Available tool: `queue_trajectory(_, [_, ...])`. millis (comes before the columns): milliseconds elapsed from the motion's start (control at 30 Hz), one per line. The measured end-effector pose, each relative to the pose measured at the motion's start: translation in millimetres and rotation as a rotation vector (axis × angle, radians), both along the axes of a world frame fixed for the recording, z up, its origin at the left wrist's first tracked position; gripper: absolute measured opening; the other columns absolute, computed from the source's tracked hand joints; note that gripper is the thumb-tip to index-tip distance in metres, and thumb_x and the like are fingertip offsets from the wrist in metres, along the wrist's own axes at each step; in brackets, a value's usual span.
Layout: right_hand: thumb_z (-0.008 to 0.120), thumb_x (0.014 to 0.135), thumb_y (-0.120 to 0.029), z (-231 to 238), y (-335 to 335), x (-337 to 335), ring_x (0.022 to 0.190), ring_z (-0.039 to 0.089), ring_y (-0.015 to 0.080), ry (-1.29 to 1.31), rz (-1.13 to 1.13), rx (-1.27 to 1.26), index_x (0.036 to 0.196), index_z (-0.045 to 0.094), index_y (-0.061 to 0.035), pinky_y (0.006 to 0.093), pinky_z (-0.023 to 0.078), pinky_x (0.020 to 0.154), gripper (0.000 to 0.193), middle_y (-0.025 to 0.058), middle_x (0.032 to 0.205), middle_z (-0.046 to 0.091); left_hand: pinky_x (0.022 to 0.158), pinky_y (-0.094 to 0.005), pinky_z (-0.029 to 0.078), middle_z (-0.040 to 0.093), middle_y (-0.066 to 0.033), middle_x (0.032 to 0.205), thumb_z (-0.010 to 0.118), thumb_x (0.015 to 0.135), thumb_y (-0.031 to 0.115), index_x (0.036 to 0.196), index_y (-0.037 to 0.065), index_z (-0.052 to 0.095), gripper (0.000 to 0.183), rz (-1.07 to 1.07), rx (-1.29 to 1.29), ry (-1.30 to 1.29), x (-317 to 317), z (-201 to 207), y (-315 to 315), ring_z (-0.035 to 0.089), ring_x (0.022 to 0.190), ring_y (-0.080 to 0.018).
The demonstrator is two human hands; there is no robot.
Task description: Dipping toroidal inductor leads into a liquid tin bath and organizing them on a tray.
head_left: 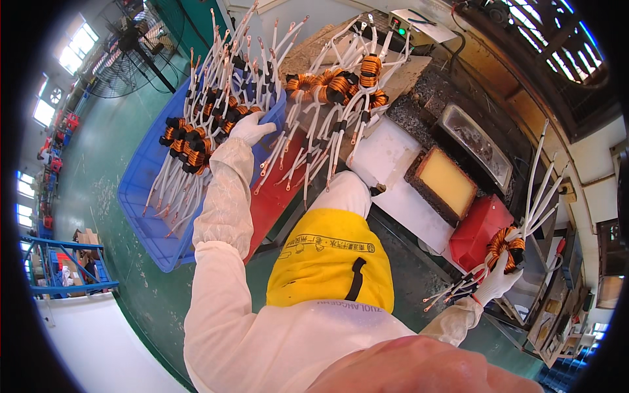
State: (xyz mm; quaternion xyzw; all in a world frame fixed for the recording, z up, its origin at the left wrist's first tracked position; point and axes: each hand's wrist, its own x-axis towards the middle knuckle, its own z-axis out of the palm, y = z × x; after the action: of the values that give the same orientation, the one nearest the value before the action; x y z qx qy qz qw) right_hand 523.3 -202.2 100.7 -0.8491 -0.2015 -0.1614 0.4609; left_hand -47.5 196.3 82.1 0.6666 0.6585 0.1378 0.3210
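Note:
Both hands wear white gloves. My right hand (496, 285), low at the right, is closed around a copper-wound ring coil (504, 250). White leads stick out of that coil both upward and down to the left. At the upper left, my left hand (251, 129) lies against the coils in a blue crate (167, 252). Its fingers look apart, and no coil is plainly in its grip. Several copper-wound ring coils (196, 147) fill the crate, their white leads ending in copper lugs. More ring coils (335, 85) are heaped on the bench right of the crate.
A dark-edged square pot of yellowish material (447, 183) sits in the bench beside a shiny rectangular bath (475, 145). Nearby are a red bin (481, 229), a white sheet (386, 152) and a control box with a green light (409, 29). A large fan (131, 44) stands at the far left.

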Motion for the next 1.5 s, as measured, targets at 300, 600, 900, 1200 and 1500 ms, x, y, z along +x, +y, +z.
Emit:
queue_trajectory(300, [0.076, 0.088, -0.034, -6, -2, 7, 0.107, 0.066, 0.0293, -0.004, -0.022, -0.038, 0.130, 0.056, 0.0050, 0.0374, 0.049, 0.097, 0.061, 0.0200, 0.122, 0.066, 0.107, -0.0444, 0.040, 0.063, -0.0135, 0.123, 0.072, 0.080, 0.042, 0.133, 0.008, 0.056, 0.064, 0.044, 0.622, 0.317, 17, -14, -11, 0.053, 0.123, -0.0349])
queue_trajectory(600, [0.076, 0.089, -0.033, -5, 0, 6, 0.110, 0.064, 0.0280, -0.003, 0.021, 0.010, 0.131, 0.054, 0.0050, 0.0372, 0.048, 0.098, 0.061, 0.0193, 0.124, 0.065, 0.105, -0.0471, 0.040, 0.059, -0.0150, 0.125, 0.074, 0.079, 0.033, 0.129, 0.008, 0.055, 0.059, -0.199, 1.038, 0.087, 119, -48, 25, 0.052, 0.120, -0.0370])
queue_trajectory(900, [0.073, 0.092, -0.032, -1, -2, -2, 0.109, 0.063, 0.0281, 0.025, 0.007, 0.055, 0.130, 0.056, 0.0039, 0.0368, 0.047, 0.097, 0.056, 0.0188, 0.124, 0.065, 0.107, -0.0671, 0.025, 0.040, -0.0141, 0.148, 0.057, 0.092, 0.053, 0.155, 0.019, 0.031, 0.076, -0.030, 0.568, 0.230, 198, -80, 98, 0.033, 0.136, -0.0395])
queue_trajectory(1200, [0.075, 0.091, -0.025, -3, 7, -4, 0.103, 0.063, 0.0244, 0.055, 0.053, 0.128, 0.132, 0.053, 0.0065, 0.0348, 0.050, 0.092, 0.056, 0.0185, 0.122, 0.064, 0.114, -0.0719, 0.008, 0.032, -0.0091, 0.156, 0.054, 0.093, 0.055, 0.157, 0.028, 0.027, 0.074, 0.006, 0.340, 0.514, 173, -63, 155, 0.017, 0.149, -0.0364])
queue_trajectory(1500, [0.077, 0.089, -0.027, 1, 6, -5, 0.103, 0.065, 0.0257, 0.062, -0.019, 0.055, 0.127, 0.056, 0.0060, 0.0365, 0.050, 0.094, 0.055, 0.0184, 0.119, 0.066, 0.114, -0.0683, 0.013, 0.034, -0.0111, 0.156, 0.047, 0.093, 0.061, 0.153, 0.024, 0.037, 0.072, -0.045, 0.262, 0.427, 169, -43, 154, 0.021, 0.148, -0.0360])
